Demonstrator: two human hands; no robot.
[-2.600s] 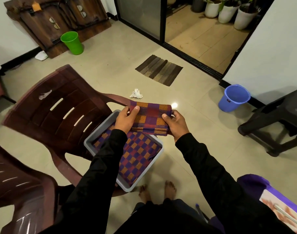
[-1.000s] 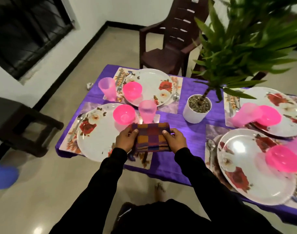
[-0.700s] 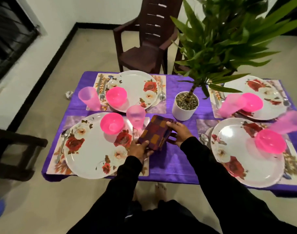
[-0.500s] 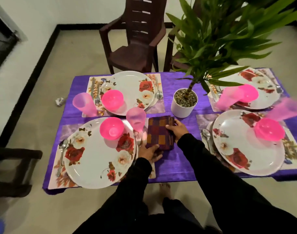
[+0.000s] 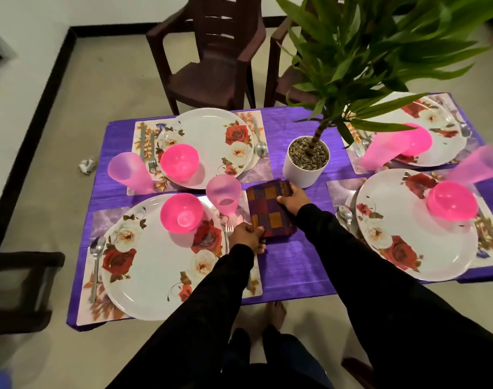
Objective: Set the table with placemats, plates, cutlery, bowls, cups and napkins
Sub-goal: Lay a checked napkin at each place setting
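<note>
Checked in purple, maroon and orange, the stack of folded napkins lies flat on the purple tablecloth, just right of the near-left place setting and just in front of the white plant pot. Both hands are on it. The left hand grasps the stack's near-left corner, thumb on top and fingers curled at the edge. The right hand lies on the far-right part, fingers bent over the cloth and gripping its edge. Black sleeves cover both arms.

Just left of the napkins stands a translucent pink cup, beside a fork on the floral placemat. That mat carries a white rose-patterned plate with a pink bowl on it, and a spoon at its left.

Three more settings with matching plates, bowls and cups fill the other corners. Two dark brown plastic chairs stand at the far side, and a crumpled scrap of paper lies on the floor to the left.
</note>
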